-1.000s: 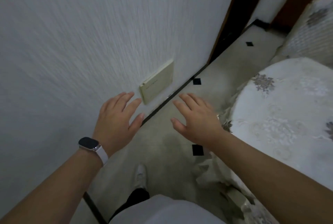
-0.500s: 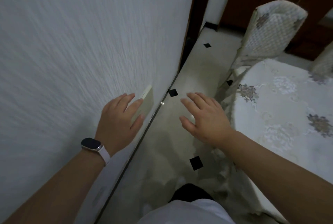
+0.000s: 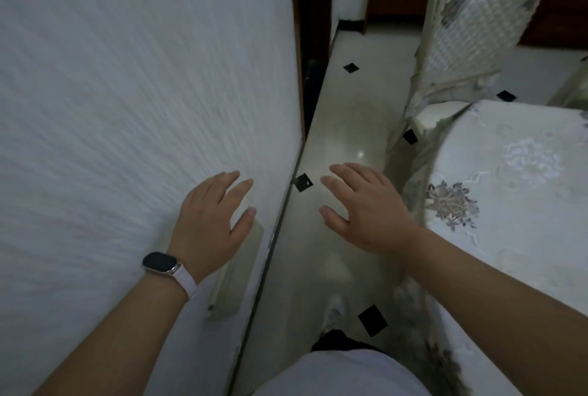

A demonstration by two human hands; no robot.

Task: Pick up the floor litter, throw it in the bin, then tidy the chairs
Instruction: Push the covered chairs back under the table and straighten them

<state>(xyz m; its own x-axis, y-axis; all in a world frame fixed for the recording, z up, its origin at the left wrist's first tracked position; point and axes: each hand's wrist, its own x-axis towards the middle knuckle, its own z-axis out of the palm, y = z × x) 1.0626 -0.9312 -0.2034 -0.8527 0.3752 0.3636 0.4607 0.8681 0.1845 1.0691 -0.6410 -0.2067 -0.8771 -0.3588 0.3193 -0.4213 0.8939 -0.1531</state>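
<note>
My left hand [image 3: 210,220], with a dark watch on the wrist, hovers in front of the white wall with fingers spread and nothing in it. My right hand [image 3: 366,204] is held out over the pale floor, also spread and empty. A chair [image 3: 471,23] in a white quilted cover with a grey flower stands ahead on the right, pushed against the table [image 3: 515,191]. No litter or bin shows in this view.
A white textured wall [image 3: 127,93] fills the left, with a cream wall plate [image 3: 238,271] low down. A narrow strip of glossy floor [image 3: 346,121] with small black diamond tiles runs between wall and table. A dark doorway [image 3: 313,13] opens ahead.
The view has swung right and moved forward along the wall. The wall plate has slid from ahead of my left hand to below it. The covered chair has come into view.
</note>
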